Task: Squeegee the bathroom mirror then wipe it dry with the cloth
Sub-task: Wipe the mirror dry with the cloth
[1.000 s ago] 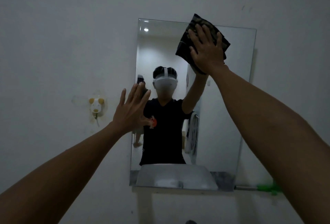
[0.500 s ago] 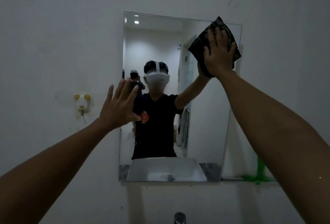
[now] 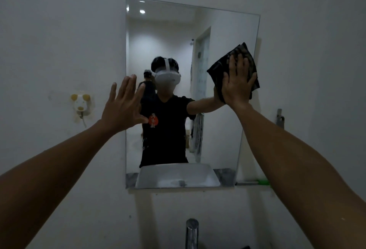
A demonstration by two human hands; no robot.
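A frameless rectangular mirror [image 3: 172,36] hangs on the white wall straight ahead. My right hand [image 3: 236,84] presses a dark folded cloth [image 3: 218,70] flat against the glass at the mirror's right edge, about mid-height, fingers straight and spread. My left hand [image 3: 122,106] is raised with fingers spread at the mirror's left edge, holding nothing; whether it touches the glass I cannot tell. A green-handled tool [image 3: 257,182], possibly the squeegee, lies on a ledge to the right of the mirror's bottom corner.
A chrome tap [image 3: 191,231] rises at the bottom centre. A small animal-shaped holder [image 3: 80,104] is stuck to the wall left of the mirror. A metal bracket [image 3: 280,119] sits on the wall at right. The mirror reflects a white basin and another person behind.
My right hand has slid the cloth down the mirror's right side from the top corner to mid-height. My left hand stays raised by the left edge. My view has tipped downward.
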